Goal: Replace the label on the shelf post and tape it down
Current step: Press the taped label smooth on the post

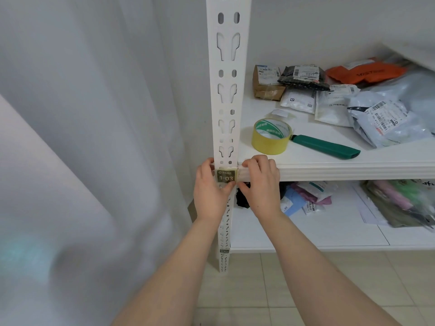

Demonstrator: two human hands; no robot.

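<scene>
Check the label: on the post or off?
On. The label lies flat against the post at shelf level, seemingly under yellowish tape; left hand and right hand press at its edges.

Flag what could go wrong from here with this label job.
The tape strip over the label could crease or set crooked as the left hand and right hand press it round the shelf post. The knife lies close to the front edge of the shelf; a bump might knock it off.

Head-worn wide view, facing forward and down — near shelf post (226, 107)
</scene>
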